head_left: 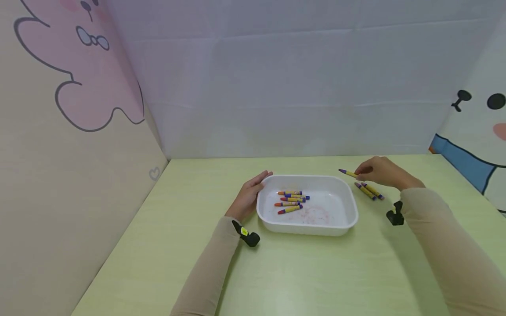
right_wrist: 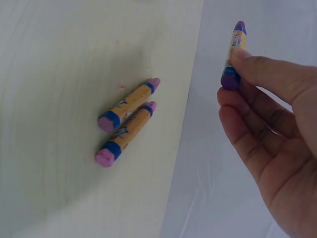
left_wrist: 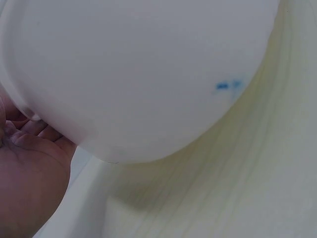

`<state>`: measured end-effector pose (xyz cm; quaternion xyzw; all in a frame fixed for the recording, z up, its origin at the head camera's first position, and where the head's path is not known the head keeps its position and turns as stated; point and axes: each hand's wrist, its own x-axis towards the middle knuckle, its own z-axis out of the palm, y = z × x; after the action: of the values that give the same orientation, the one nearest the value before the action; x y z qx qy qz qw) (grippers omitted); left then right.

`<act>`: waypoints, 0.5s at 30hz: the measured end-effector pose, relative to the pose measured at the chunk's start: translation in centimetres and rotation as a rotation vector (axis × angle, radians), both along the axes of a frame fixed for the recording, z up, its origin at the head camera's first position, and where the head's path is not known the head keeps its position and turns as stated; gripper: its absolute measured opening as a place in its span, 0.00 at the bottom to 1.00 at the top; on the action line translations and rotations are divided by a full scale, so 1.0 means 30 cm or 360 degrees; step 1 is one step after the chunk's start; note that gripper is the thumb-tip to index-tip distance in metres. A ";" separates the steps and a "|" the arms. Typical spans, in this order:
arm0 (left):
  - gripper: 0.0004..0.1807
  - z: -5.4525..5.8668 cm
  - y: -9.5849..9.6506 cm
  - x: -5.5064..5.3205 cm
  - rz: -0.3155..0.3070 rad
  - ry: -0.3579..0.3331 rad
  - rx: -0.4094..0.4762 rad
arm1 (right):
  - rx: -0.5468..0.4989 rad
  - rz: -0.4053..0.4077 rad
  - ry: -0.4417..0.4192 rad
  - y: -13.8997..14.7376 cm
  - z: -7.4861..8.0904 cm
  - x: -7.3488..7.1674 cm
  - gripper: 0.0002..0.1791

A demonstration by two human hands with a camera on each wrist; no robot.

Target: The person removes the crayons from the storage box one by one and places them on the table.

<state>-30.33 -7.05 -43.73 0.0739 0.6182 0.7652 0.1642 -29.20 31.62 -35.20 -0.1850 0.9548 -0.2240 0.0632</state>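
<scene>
A smooth wall bearing a pink cartoon figure (head_left: 91,87) stood at the far left, beside the pale green, faintly grained desk (head_left: 158,245). The left hand (head_left: 248,197) gripped the left end of a glossy white tray (head_left: 312,228), rectangular with rounded corners. Five slim crayons (head_left: 293,199) lay inside, mostly in its left half, roughly parallel, their tips facing left. Pinkish smears (head_left: 314,216) marked the tray floor. To the tray's right, near the desk's far edge, the right hand (head_left: 381,171) pinched a purple crayon (head_left: 348,173) between thumb and finger; its tapered tip pointed left and slightly away from the person, its long axis slanting. Just beside it, two pink crayons (head_left: 365,192) in yellow sleeves with blue bands lay nearly parallel on the desk, tips toward the far left.
</scene>
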 end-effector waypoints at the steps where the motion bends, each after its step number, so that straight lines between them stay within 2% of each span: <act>1: 0.26 -0.001 0.000 0.000 -0.0005 0.0005 0.0001 | -0.0002 -0.0019 -0.0001 0.009 -0.008 0.002 0.13; 15: 0.27 -0.004 0.000 -0.001 -0.0017 0.0022 0.0008 | 0.0047 -0.0282 -0.0080 0.117 -0.100 0.039 0.16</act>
<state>-30.35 -7.05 -43.85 0.0828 0.6169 0.7653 0.1639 -28.02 35.12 -38.19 -0.0931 0.9687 -0.2192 0.0698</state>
